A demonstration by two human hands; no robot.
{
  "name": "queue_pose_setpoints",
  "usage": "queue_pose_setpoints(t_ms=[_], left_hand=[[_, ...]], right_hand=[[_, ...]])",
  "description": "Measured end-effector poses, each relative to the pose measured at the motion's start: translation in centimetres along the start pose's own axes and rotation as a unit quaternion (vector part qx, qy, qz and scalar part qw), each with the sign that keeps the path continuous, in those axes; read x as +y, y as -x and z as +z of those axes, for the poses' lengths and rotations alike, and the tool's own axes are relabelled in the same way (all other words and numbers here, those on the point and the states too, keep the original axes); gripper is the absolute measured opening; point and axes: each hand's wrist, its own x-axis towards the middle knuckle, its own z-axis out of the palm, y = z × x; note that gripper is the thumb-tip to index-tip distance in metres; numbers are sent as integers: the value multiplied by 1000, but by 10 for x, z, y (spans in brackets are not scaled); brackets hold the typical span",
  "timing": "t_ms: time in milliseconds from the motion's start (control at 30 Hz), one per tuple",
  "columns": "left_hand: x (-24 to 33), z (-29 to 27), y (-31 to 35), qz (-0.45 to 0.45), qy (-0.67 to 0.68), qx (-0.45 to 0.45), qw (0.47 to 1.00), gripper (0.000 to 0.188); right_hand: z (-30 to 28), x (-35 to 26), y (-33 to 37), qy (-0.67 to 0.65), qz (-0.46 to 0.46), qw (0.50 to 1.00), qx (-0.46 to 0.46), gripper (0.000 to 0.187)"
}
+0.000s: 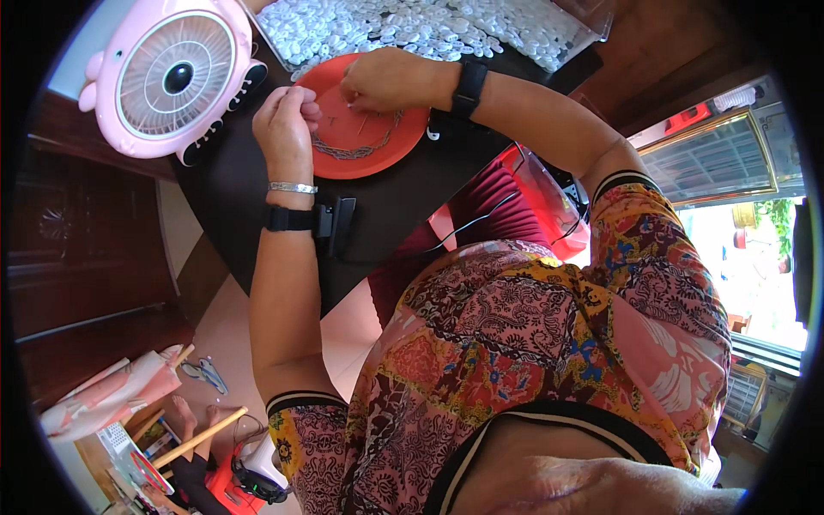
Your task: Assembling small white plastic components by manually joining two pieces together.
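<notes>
A round orange-red plate sits on the dark table, with a thin dark chain curved along its inner edge and small thin bits in the middle. My left hand is over the plate's left edge, its fingers curled closed. My right hand reaches over the far side of the plate, fingertips pinched together and pointing down at its surface. Whatever either hand holds is too small or hidden to make out. Both wrists wear black straps, and a silver bracelet circles the left one.
Many clear white oval pieces fill a transparent tray beyond the plate. A pink animal-shaped fan stands at the left. A small white piece lies right of the plate. Another person's bare legs show at lower left.
</notes>
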Motion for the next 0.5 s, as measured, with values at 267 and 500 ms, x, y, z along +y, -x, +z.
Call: queue_pose_setpoints(t_ms=[267, 500], left_hand=[[-2, 8, 0, -22, -13, -28, 999, 22], [3, 11, 7, -114, 57, -162, 979, 30]], right_hand=[[-16, 3, 11, -177, 36, 978, 105, 18], [-38, -2, 15, -250, -68, 951, 168, 17]])
